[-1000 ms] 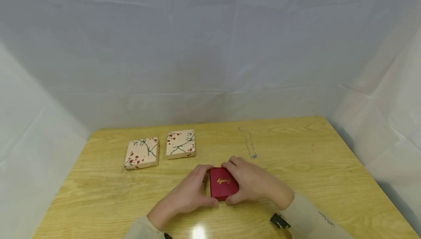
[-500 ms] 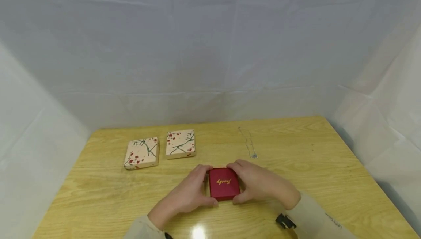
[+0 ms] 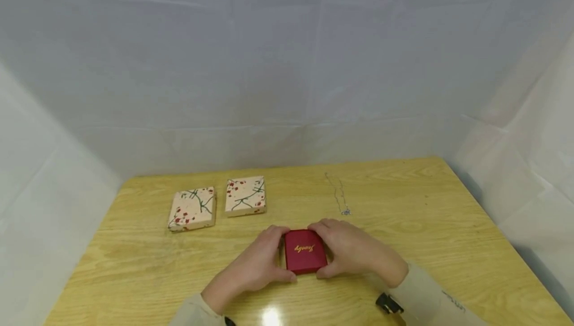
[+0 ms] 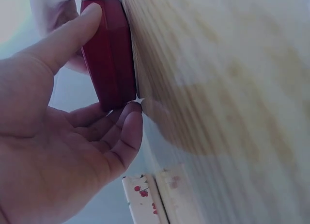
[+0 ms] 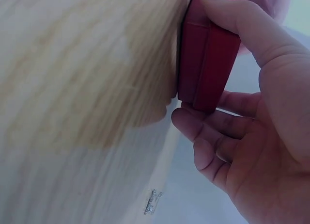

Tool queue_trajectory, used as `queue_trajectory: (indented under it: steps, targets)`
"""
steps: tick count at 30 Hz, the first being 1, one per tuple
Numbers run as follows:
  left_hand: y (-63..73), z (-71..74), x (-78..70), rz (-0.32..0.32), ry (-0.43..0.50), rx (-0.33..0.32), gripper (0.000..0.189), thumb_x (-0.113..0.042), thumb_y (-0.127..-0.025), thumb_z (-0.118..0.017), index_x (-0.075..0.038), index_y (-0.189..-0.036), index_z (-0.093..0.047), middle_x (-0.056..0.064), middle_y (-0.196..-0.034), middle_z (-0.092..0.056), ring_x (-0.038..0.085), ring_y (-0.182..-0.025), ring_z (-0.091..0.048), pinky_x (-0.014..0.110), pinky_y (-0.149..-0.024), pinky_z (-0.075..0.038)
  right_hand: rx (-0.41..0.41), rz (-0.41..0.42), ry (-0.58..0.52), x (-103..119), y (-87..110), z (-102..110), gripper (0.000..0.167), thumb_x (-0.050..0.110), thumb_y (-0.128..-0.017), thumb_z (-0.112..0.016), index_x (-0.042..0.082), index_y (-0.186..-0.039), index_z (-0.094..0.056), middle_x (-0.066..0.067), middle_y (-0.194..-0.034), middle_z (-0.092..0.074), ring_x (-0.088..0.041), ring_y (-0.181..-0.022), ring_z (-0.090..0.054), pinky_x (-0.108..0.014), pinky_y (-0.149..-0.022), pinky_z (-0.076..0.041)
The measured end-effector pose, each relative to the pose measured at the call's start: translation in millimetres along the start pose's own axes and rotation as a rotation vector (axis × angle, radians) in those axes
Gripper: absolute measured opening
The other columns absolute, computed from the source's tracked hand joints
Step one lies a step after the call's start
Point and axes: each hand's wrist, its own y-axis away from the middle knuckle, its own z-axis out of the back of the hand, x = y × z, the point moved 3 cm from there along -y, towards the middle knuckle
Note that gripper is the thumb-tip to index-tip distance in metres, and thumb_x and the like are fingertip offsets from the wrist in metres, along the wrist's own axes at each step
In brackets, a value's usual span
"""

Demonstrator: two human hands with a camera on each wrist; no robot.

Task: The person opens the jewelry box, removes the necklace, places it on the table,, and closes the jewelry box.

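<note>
A small red jewelry box (image 3: 306,261) with gold lettering on its lid sits on the wooden table, lid down flat over the base. My left hand (image 3: 257,262) grips its left part, thumb on the near side and fingers curled at the far side. On the right, my right hand (image 3: 347,250) holds it the same way. Both wrist views show the red box (image 4: 109,54) between thumb and fingers, its lower edge at the table. Beyond the right hand lies a thin silver necklace (image 3: 346,212) with a bluish pendant, its chain stretched toward the back.
Two cream boxes with red blossoms and green branches lie at the back left, one further left (image 3: 193,209) and one nearer the middle (image 3: 245,195). White cloth (image 3: 278,67) hangs behind the table (image 3: 417,216) and along both sides.
The right hand has shifted slightly right along the red box, uncovering more of its lid, then stayed there. The left hand, the cream boxes and the necklace keep their places.
</note>
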Motion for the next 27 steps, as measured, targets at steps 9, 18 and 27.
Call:
queue_trajectory:
  steps: [9, 18, 27]
  targets:
    - [1.1, 1.0, -3.3, -0.015, -0.037, -0.004, 0.100, -0.036, -0.075, -0.098, 0.004, -0.150, -0.047, 0.015, -0.141, -0.058, 0.032, -0.129, -0.056, 0.052, -0.114, -0.047, -0.026, 0.011, 0.019, 2.3, -0.5, -3.1, 0.094, 0.046, -0.075, -0.094, 0.003, -0.147, -0.052, -0.005, -0.131, -0.065, -0.020, -0.116, -0.063, -0.042, -0.105, -0.054]
    - [4.5, 0.6, -2.9, -0.003, -0.034, 0.005, 0.106, -0.038, -0.076, -0.097, 0.004, -0.156, -0.041, 0.016, -0.147, -0.055, 0.032, -0.135, -0.054, 0.052, -0.116, -0.044, -0.026, -0.002, 0.017, 1.1, -0.8, -6.6, 0.093, 0.046, -0.074, -0.094, 0.005, -0.147, -0.053, -0.004, -0.129, -0.065, -0.019, -0.115, -0.063, -0.043, -0.104, -0.054]
    - [9.0, 4.7, -2.6, 0.002, -0.029, -0.024, 0.106, -0.044, -0.077, -0.095, 0.000, -0.158, -0.042, 0.016, -0.152, -0.052, 0.033, -0.139, -0.050, 0.054, -0.117, -0.043, -0.038, -0.016, 0.001, 0.2, -0.8, -3.8, 0.094, 0.047, -0.073, -0.094, 0.006, -0.147, -0.053, -0.003, -0.129, -0.066, -0.019, -0.114, -0.063, -0.045, -0.105, -0.054]
